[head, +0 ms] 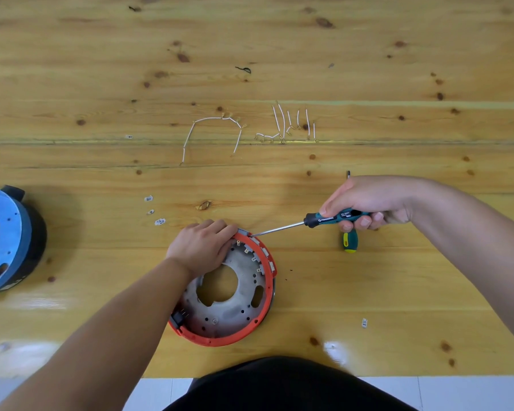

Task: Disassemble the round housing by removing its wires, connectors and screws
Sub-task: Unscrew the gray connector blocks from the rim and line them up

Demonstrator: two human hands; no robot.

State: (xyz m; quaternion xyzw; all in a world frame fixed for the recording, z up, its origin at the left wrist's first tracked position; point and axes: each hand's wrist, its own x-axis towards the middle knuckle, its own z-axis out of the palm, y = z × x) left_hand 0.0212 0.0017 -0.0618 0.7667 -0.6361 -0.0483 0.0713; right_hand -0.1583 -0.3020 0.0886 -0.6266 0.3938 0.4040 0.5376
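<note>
The round housing (238,304), a grey metal disc with a central hole inside an orange rim, lies near the front edge of the table. My left hand (202,247) rests on its upper-left rim, fingers curled over the edge. My right hand (368,203) grips a teal-handled screwdriver (336,218); its shaft runs left and its tip touches a grey connector (244,232) at the top of the rim. Several white connectors (264,252) sit along the rim's right side. A black plug (178,318) sits at the lower left of the rim.
Removed white wires lie farther back: a long curved one (211,123) and several short ones (288,126). Small white connectors (155,210) lie left of the housing, one more (364,322) at the right. A second screwdriver (350,241) lies under my right hand. A blue round housing (3,241) sits far left.
</note>
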